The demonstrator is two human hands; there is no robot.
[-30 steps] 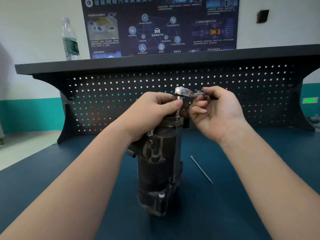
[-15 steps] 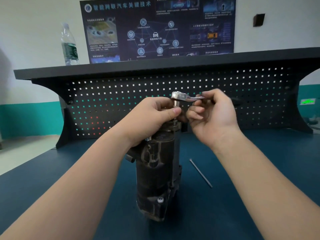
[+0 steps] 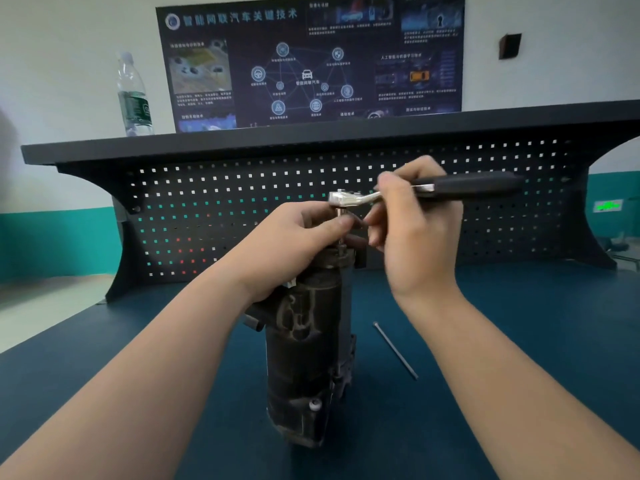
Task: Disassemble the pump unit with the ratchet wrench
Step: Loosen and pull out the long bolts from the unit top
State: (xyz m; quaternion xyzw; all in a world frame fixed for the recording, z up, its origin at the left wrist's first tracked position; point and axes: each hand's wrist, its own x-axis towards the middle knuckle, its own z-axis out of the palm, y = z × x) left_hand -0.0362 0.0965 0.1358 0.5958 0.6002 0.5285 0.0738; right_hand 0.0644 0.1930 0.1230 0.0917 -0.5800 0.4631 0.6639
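Left hand [image 3: 294, 244]: frame centre, curled atop upright pump unit [image 3: 308, 358], gripping socket | Right hand [image 3: 412, 230]: pinching ratchet wrench [image 3: 426, 190], handle pointing right.

Water bottle [image 3: 133, 95] on the shelf [image 3: 311, 136], poster [image 3: 311, 60] behind, pegboard [image 3: 207, 216] beneath.

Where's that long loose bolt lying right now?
In the head view the long bolt lies flat on the blue tabletop, just right of the upright pump unit and below the right hand holding the ratchet wrench.
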